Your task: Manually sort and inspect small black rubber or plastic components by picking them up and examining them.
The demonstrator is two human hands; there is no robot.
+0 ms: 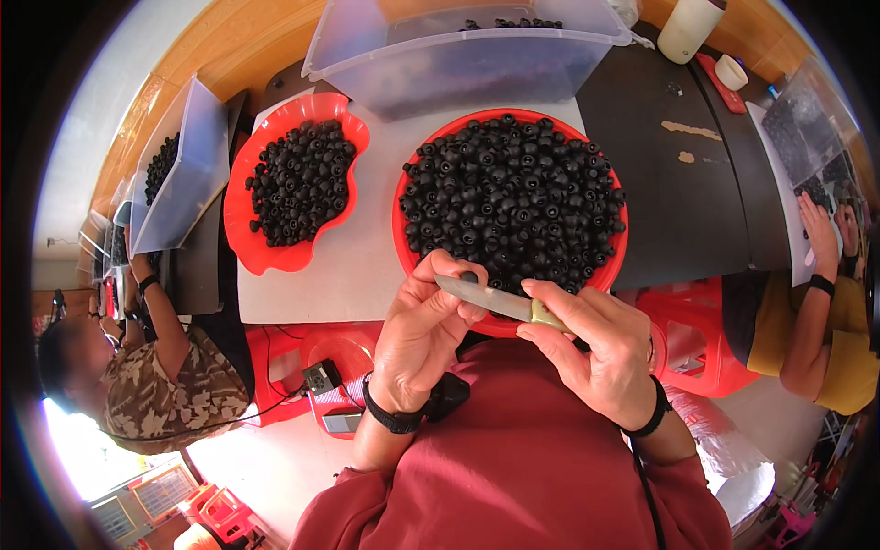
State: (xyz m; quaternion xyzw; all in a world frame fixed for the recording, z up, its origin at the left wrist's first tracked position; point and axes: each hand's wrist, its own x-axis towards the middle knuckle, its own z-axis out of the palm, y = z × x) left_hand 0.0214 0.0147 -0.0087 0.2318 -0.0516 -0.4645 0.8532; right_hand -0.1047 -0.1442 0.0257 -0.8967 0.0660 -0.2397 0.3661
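Note:
My right hand (605,353) grips a small knife (490,299) by its yellowish handle, the blade pointing left. My left hand (414,335) is closed in a pinch around a small black plastic part (469,277). The blade lies across the left fingertips, close to that part; whether its edge touches the part I cannot tell. Both hands are over the near rim of a round red basin (400,220) heaped with small black round parts (513,197). Left of it, a scalloped red tray (240,225) holds a smaller heap of similar parts.
A clear plastic bin (458,78) with black parts stands behind the basin. Another bin (188,174) is at far left. A pale bottle (689,29) and a white cup (731,71) sit at back right. People work on both sides, near red stools (701,335).

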